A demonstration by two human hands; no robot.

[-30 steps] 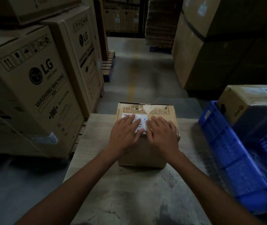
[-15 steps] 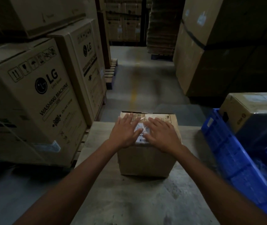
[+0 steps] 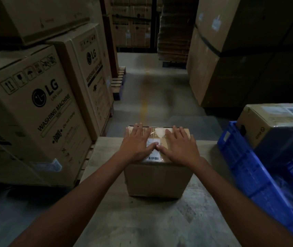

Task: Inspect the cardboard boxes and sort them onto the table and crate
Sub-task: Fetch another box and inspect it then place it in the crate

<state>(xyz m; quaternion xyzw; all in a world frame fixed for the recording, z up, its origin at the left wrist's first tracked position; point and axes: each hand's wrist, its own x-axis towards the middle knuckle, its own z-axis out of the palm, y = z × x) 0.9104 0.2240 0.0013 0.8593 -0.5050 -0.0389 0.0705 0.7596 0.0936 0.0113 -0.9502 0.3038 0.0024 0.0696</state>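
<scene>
Two tall brown LG washing-machine cartons [image 3: 40, 107] stand left of the grey wooden bench [image 3: 152, 216]. Right of the bench, a blue plastic crate [image 3: 259, 175] holds a labelled brown cardboard box [image 3: 274, 122]. On the bench sits a small taped cardboard box [image 3: 157, 180]; the left hand [image 3: 136, 143] and right hand [image 3: 179, 146] lie flat on its top, each grip open, thumbs touching.

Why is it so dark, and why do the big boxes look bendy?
Head view: the warehouse is dimly lit, so the far stacks go nearly black; the wide-angle lens bows the big boxes at the left edge; the crate at the right edge is smeared with blur; tape on the small box glints between the left hand and right hand.
</scene>
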